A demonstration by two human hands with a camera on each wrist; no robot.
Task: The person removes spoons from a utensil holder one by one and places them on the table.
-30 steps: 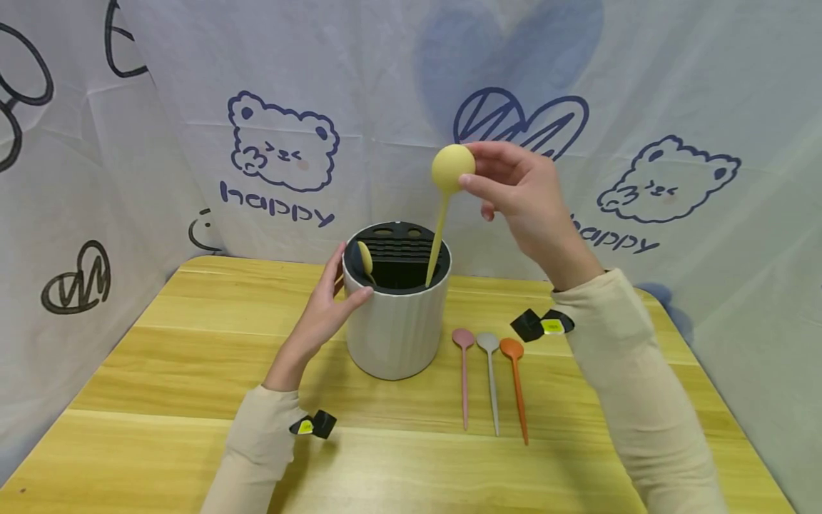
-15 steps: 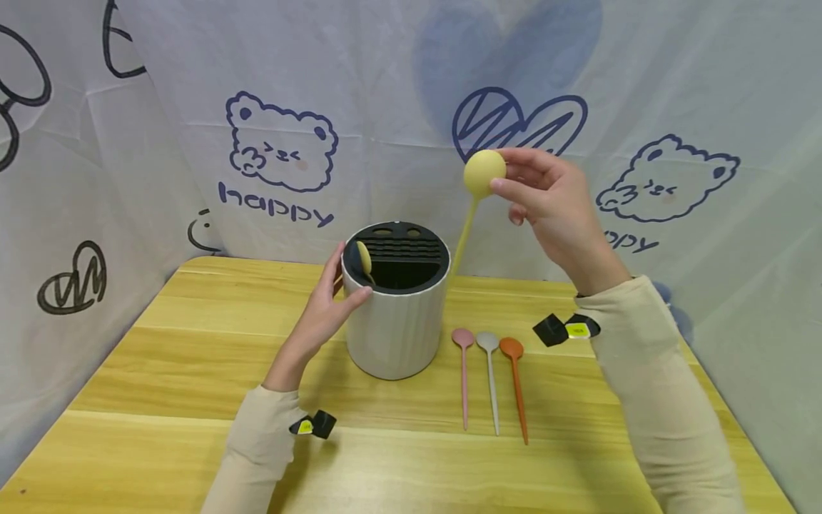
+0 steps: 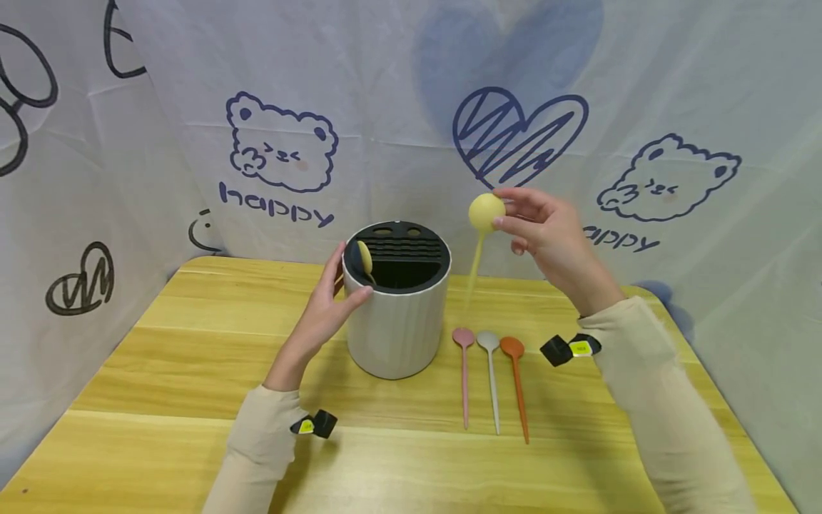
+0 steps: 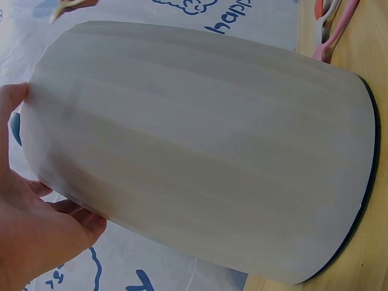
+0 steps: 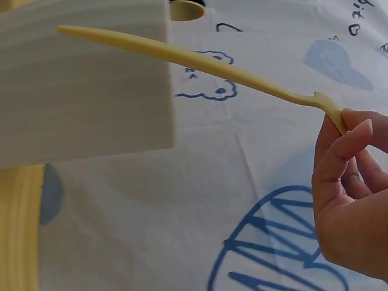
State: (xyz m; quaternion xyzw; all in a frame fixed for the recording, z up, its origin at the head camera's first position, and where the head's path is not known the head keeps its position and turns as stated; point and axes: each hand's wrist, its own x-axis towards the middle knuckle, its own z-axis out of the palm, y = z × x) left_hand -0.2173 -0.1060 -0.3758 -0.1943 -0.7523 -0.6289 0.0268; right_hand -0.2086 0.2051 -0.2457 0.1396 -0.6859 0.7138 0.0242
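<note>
My right hand (image 3: pixel 546 232) pinches a yellow spoon (image 3: pixel 486 212) by its round bowl, handle hanging downward, to the right of a ribbed off-white utensil holder (image 3: pixel 394 332). In the right wrist view the spoon's long handle (image 5: pixel 206 63) tapers to a point, and thumb and fingers meet at the bowl. The left hand (image 3: pixel 321 303) holds the holder's left side near the rim, thumb at the front. Inside the black-topped holder, a dark blue rounded head (image 3: pixel 357 258) and a yellow one (image 3: pixel 366 257) lean at the left. Their lower parts are hidden.
Pink (image 3: pixel 464 338), grey (image 3: pixel 488 341) and orange (image 3: pixel 511 348) spoons lie side by side on the wooden table (image 3: pixel 160 371), right of the holder, handles toward the front. A white cloth (image 3: pixel 385 93) with printed bears and hearts hangs behind.
The yellow spoon was over the holder's opening; my right hand has carried it right, outside the holder, and then lowered it. The left hand stays put.
</note>
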